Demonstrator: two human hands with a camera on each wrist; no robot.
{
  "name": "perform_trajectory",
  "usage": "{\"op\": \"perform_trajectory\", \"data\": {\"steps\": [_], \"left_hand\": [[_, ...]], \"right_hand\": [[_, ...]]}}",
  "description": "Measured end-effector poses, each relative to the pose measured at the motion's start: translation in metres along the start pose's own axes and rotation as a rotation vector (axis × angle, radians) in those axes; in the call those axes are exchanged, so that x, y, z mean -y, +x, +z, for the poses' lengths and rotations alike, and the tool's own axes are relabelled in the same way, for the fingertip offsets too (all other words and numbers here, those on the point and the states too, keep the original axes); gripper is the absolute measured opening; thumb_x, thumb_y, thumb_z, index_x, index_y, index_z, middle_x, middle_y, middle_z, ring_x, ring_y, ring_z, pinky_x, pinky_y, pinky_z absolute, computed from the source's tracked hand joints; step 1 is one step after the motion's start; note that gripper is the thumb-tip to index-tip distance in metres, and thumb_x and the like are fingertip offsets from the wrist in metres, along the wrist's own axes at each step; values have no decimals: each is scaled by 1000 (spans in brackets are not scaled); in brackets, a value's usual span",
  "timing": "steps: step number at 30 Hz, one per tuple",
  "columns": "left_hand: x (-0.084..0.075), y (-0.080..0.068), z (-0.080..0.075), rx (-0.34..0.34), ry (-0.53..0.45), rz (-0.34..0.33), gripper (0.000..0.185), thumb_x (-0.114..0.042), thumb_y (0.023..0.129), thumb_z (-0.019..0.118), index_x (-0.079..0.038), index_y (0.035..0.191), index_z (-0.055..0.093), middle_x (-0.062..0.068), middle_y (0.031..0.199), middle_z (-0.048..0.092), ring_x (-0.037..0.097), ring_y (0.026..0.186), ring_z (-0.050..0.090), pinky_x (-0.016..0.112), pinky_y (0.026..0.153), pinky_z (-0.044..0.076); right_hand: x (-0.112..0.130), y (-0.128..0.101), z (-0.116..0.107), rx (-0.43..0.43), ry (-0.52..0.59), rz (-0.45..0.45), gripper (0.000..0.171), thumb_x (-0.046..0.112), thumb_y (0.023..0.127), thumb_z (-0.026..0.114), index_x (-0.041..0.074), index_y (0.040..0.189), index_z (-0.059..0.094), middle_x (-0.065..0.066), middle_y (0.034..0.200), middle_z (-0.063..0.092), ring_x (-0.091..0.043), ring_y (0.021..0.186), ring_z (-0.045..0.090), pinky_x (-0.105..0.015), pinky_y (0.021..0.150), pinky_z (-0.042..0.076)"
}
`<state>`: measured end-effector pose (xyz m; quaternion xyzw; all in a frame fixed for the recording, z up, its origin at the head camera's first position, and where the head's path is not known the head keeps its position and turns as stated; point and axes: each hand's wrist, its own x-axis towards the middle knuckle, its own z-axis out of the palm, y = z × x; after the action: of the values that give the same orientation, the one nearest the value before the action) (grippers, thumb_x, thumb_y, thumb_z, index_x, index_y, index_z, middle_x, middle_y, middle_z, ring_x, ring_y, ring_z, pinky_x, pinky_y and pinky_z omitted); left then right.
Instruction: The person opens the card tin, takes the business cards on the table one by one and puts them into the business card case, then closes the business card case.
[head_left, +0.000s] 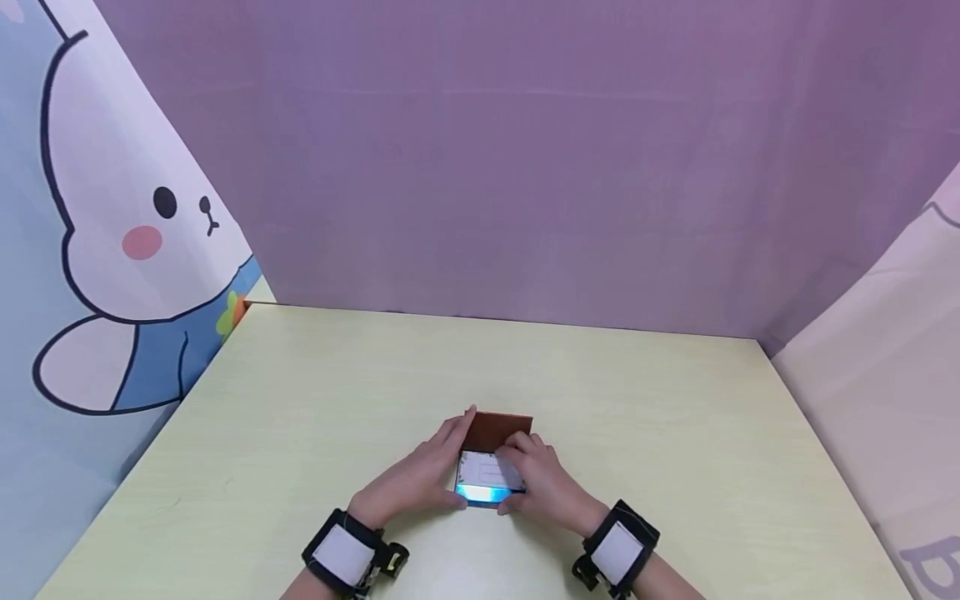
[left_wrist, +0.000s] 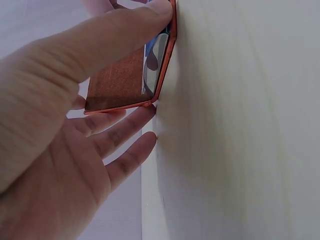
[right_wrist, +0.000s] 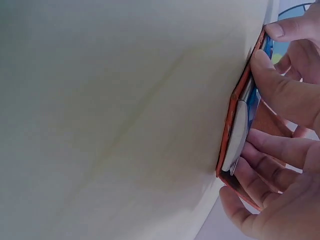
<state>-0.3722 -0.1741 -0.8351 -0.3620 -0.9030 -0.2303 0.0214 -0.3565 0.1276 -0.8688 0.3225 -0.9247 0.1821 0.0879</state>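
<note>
A small brown-covered folding case [head_left: 497,431] stands open on the table, its cover flap raised at the far side. Inside lies a white printed paper pad [head_left: 483,469], with a shiny blue strip [head_left: 483,493] along the near edge. My left hand [head_left: 420,477] holds the case at its left side, thumb at the near corner and fingers by the raised flap [left_wrist: 117,82]. From the right, my right hand [head_left: 551,483] grips it with curled fingers over the pad's far part and the thumb on the near edge. The fingers partly hide the pad's right side.
The pale wooden table [head_left: 337,375] spreads around the hands. A purple curtain [head_left: 525,167] hangs behind its far edge. Cartoon-printed cloth [head_left: 135,250] is on the left and a pale cloth [head_left: 885,375] on the right. Both wrists wear black straps with cameras.
</note>
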Motion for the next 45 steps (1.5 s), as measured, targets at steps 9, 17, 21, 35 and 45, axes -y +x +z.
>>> {"op": "perform_trajectory", "data": {"steps": [9,17,21,35,45], "left_hand": [[-12,-3,-13,5,10,-21,145,-76,40,68,-18,147,-9,-9,154,-6,6,133,26,45,93,47],[-13,-4,-10,6,9,-26,146,-76,38,68,-18,147,-9,-9,154,-7,9,132,29,46,93,47],[-11,-5,-9,3,8,-28,146,-78,37,67,-19,147,-9,-9,154,-7,9,131,31,48,91,47],[-13,-4,-7,10,39,-43,148,-79,36,66,-19,147,-9,-10,154,-7,7,130,30,47,90,49],[-8,-3,-3,-11,55,-49,149,-82,33,65,-19,148,-8,-11,154,-6,7,128,34,46,89,49]], "right_hand": [[20,7,-20,41,38,29,101,83,38,58,44,128,35,23,127,32,-16,116,30,-43,77,33],[16,4,-14,30,17,20,100,84,37,57,45,127,36,24,126,32,-15,114,32,-42,77,32],[7,2,-4,15,4,28,102,85,34,58,46,126,34,24,126,32,-14,113,35,-42,75,32],[9,9,8,-26,-40,30,104,88,31,57,49,124,34,23,125,33,-19,113,31,-44,70,31],[15,7,-4,-32,-80,17,102,90,34,53,51,126,32,29,125,31,-13,116,29,-48,73,32]]}}
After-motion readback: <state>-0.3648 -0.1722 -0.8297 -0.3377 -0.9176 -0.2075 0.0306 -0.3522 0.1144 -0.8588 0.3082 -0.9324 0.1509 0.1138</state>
